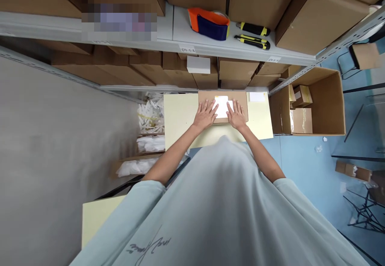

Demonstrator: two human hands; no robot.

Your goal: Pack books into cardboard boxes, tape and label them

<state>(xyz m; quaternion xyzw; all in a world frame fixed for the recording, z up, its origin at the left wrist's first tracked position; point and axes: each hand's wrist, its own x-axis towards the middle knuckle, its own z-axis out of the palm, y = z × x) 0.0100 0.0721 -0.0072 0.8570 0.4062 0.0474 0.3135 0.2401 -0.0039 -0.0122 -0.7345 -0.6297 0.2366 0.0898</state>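
A flat brown cardboard box (207,95) lies on the pale yellow table (180,113). White labels (221,106) are on its top face, between my two hands. My left hand (205,115) rests flat with fingers spread on the box, its fingertips at the left edge of the labels. On the right side, my right hand (236,115) also lies flat with fingers apart, touching the smaller white label and the cardboard. Neither hand grips anything. Another white label sheet (257,97) sits on the table to the right of the box.
Above the table, a metal shelf (246,51) holds cardboard boxes, an orange and blue tape roll (210,23) and two yellow-black cutters (254,29). A large open carton (327,101) with small boxes stands at the right. White packing material (150,115) is at the left.
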